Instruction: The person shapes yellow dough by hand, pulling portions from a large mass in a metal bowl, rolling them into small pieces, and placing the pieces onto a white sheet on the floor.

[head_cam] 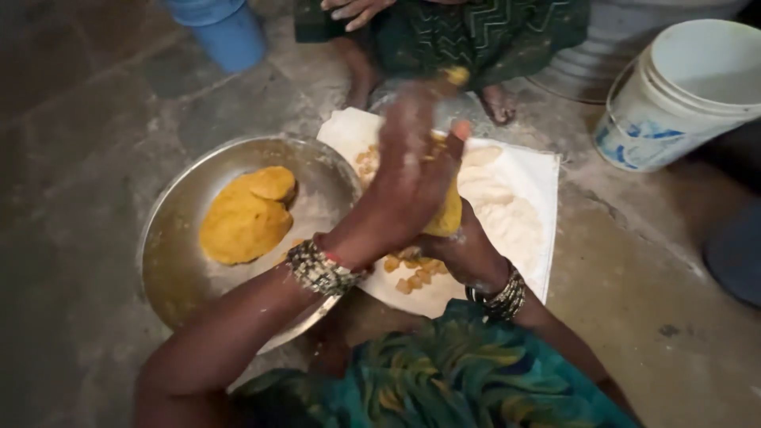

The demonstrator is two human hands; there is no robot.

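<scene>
Yellow dough ball (445,215) pressed between both floured hands: left hand (412,170), right hand (464,250).

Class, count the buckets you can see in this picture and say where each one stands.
2. A white bucket stands at the upper right; a blue bucket stands at the top left, cut off by the edge. Others may lie outside the view.

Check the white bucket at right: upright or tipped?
Tipped. The white bucket leans, its open mouth facing the camera; contents cannot be told.

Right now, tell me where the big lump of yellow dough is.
Head view, left of centre: the yellow dough lump lies in the steel bowl, beside the white cloth.
</scene>
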